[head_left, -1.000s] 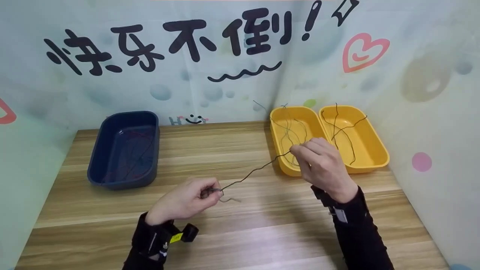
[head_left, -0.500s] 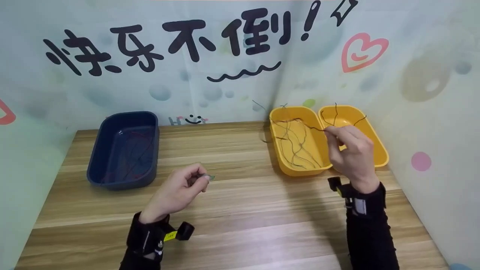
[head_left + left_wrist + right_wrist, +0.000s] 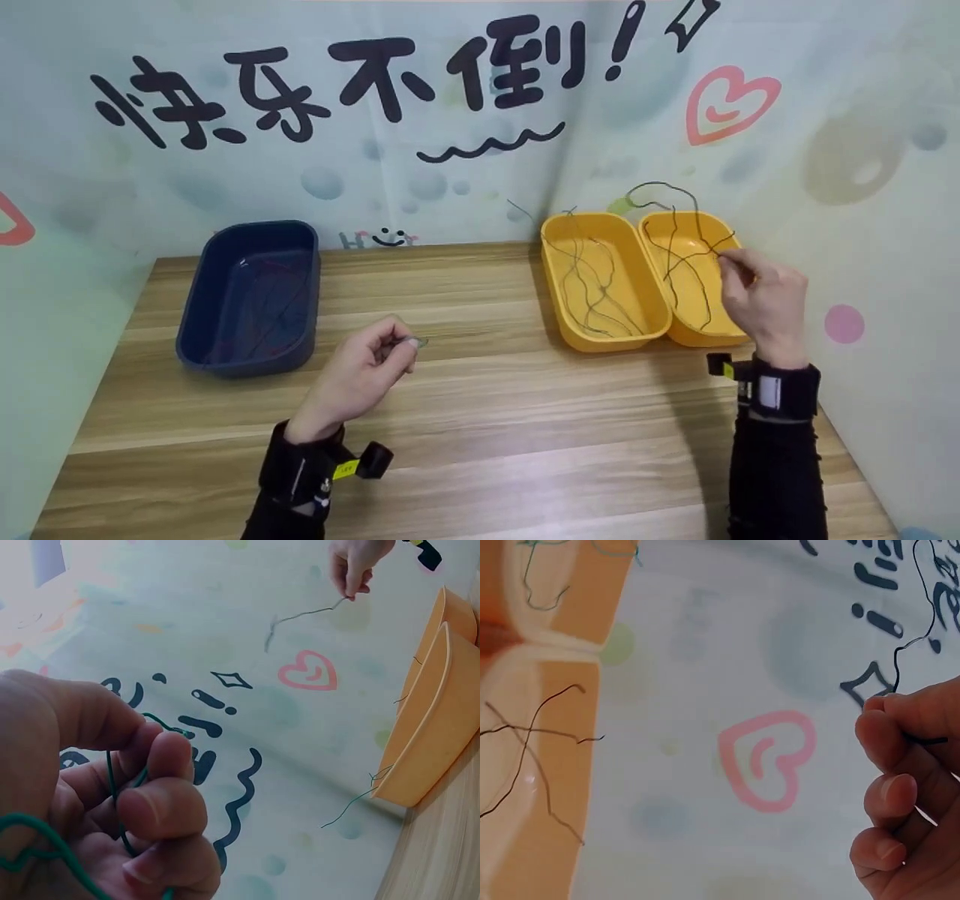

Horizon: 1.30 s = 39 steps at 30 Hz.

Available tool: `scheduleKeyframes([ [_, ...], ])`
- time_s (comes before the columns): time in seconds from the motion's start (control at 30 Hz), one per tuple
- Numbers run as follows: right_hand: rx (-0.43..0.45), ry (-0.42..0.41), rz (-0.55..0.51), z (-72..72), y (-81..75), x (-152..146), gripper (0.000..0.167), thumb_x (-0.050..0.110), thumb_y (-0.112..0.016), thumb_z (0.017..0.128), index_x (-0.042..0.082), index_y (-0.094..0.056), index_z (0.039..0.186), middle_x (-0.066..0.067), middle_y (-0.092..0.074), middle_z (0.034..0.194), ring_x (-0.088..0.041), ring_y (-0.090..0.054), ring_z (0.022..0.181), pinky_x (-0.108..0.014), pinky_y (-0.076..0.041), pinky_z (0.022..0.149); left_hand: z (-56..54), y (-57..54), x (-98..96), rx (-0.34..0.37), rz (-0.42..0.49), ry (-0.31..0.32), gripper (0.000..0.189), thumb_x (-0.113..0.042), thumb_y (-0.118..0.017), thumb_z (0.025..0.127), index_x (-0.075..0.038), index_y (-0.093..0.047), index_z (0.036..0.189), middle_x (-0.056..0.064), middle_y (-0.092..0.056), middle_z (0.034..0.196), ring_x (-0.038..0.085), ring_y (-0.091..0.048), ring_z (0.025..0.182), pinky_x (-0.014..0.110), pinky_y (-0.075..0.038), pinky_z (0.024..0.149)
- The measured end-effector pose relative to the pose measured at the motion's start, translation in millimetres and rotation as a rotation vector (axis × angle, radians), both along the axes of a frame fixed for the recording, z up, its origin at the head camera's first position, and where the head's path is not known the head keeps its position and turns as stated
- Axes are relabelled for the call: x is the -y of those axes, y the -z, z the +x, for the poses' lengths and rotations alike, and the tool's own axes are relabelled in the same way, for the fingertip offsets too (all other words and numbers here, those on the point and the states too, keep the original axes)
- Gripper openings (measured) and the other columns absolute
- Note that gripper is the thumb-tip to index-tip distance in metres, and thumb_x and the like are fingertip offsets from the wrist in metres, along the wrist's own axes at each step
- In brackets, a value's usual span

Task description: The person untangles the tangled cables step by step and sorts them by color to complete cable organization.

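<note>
My right hand (image 3: 769,300) pinches a bent black wire (image 3: 932,607) between thumb and forefinger over the right yellow bin (image 3: 712,339). In the head view this wire loops up and back to the left, in front of the wall. Several dark wires (image 3: 546,787) lie crossed in that bin. Curled above the middle of the table, my left hand (image 3: 360,367) grips green wire (image 3: 56,840); in the left wrist view it winds through the fingers and loops out past the palm. The left yellow bin (image 3: 611,345) holds several thin greenish wires (image 3: 577,270), some poking over its rim.
At the back left stands a dark blue bin (image 3: 247,369) with reddish and dark wires inside. The two yellow bins touch side by side at the back right. A printed wall sheet (image 3: 450,202) closes off the wooden table (image 3: 480,450) behind.
My right hand has drawn the black wire away from the left hand and carried it right, past the left yellow bin to the right one. The left hand has risen slightly, still gripping green wire.
</note>
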State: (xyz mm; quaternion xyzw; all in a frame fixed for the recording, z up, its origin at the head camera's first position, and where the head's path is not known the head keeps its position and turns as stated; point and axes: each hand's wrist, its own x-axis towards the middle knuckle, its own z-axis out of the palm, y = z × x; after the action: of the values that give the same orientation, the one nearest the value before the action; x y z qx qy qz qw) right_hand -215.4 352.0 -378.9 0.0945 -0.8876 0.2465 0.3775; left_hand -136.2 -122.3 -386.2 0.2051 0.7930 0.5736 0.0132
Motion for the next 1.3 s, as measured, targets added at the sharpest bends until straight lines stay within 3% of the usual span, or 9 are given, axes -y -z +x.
scheduleKeyframes([
  [0.13,0.144,0.102,-0.003,-9.1,10.5,-22,0.017,0.007,-0.061,0.089,-0.005,-0.073,0.094,-0.023,-0.070,0.080,-0.010,-0.054,0.064,-0.012,-0.034,0.061,-0.8,1.1,-0.5,0.035,0.048,-0.008,0.016,-0.011,-0.051,0.100,-0.002,-0.055,0.088,0.003,-0.053,0.072,0.006,-0.041,0.052,0.018,-0.032,0.050],
  [0.27,0.336,0.154,0.018,-14.3,19.7,-38,0.025,0.011,-0.055,0.093,-0.007,-0.071,0.100,-0.028,-0.069,0.087,-0.038,-0.063,0.074,-0.036,-0.046,0.068,-2.3,2.3,-0.7,0.048,0.072,-0.006,0.016,-0.010,-0.051,0.100,0.001,-0.054,0.088,0.003,-0.053,0.072,0.005,-0.041,0.051,0.018,-0.031,0.048],
  [0.37,0.501,0.172,0.042,-15.9,25.6,-47,0.029,0.013,-0.051,0.094,-0.007,-0.069,0.104,-0.030,-0.068,0.097,-0.047,-0.062,0.088,-0.053,-0.048,0.078,-3.1,3.1,-0.9,0.052,0.072,-0.004,0.017,-0.010,-0.051,0.100,0.001,-0.053,0.088,0.004,-0.053,0.072,0.006,-0.042,0.052,0.018,-0.032,0.048],
  [0.47,0.655,0.179,0.072,-16.9,31.3,-53,0.031,0.011,-0.048,0.090,-0.006,-0.069,0.106,-0.031,-0.066,0.103,-0.048,-0.060,0.094,-0.058,-0.046,0.081,-3.4,3.7,-1.0,0.055,0.072,0.000,0.016,-0.010,-0.050,0.100,0.000,-0.053,0.088,0.005,-0.053,0.072,0.006,-0.041,0.051,0.018,-0.031,0.048],
  [0.57,0.757,0.179,0.092,-18.0,36.4,-55,0.033,0.009,-0.046,0.082,-0.002,-0.071,0.101,-0.029,-0.067,0.101,-0.045,-0.060,0.092,-0.055,-0.047,0.075,-3.6,3.9,-1.2,0.056,0.071,0.000,0.016,-0.009,-0.050,0.100,0.000,-0.053,0.088,0.006,-0.053,0.071,0.006,-0.041,0.051,0.018,-0.031,0.048],
  [0.77,0.781,0.183,0.170,-21.9,44.2,-57,0.023,0.006,-0.045,0.070,0.006,-0.066,0.064,-0.010,-0.064,0.066,-0.031,-0.057,0.067,-0.033,-0.037,0.053,-4.0,4.0,-1.6,0.065,0.070,-0.004,0.016,-0.010,-0.050,0.100,0.000,-0.054,0.089,0.004,-0.054,0.072,0.006,-0.043,0.053,0.018,-0.032,0.049],
  [0.83,0.796,0.178,0.182,-22.7,45.8,-56,0.021,0.006,-0.045,0.069,0.008,-0.063,0.060,-0.006,-0.062,0.062,-0.028,-0.055,0.063,-0.030,-0.035,0.051,-4.0,4.1,-1.7,0.071,0.075,-0.003,0.015,-0.010,-0.050,0.100,0.001,-0.053,0.089,0.004,-0.054,0.073,0.006,-0.043,0.053,0.018,-0.032,0.049],
  [1.2,0.874,0.165,0.208,-22.9,48.6,-57,0.020,0.015,-0.051,0.079,0.008,-0.064,0.065,-0.010,-0.062,0.069,-0.027,-0.053,0.063,-0.031,-0.034,0.049,-6.0,4.8,-1.1,0.055,0.105,-0.022,0.014,-0.008,-0.050,0.100,0.001,-0.054,0.091,0.006,-0.055,0.074,0.008,-0.046,0.054,0.018,-0.035,0.049],
  [1.3,0.886,0.148,0.211,-22.6,49.0,-57,0.025,0.020,-0.053,0.086,0.005,-0.069,0.074,-0.017,-0.067,0.079,-0.030,-0.057,0.068,-0.031,-0.036,0.051,-6.6,5.3,-0.7,0.056,0.113,-0.036,0.013,-0.007,-0.050,0.100,0.003,-0.055,0.092,0.007,-0.056,0.074,0.009,-0.046,0.054,0.019,-0.036,0.049],
])
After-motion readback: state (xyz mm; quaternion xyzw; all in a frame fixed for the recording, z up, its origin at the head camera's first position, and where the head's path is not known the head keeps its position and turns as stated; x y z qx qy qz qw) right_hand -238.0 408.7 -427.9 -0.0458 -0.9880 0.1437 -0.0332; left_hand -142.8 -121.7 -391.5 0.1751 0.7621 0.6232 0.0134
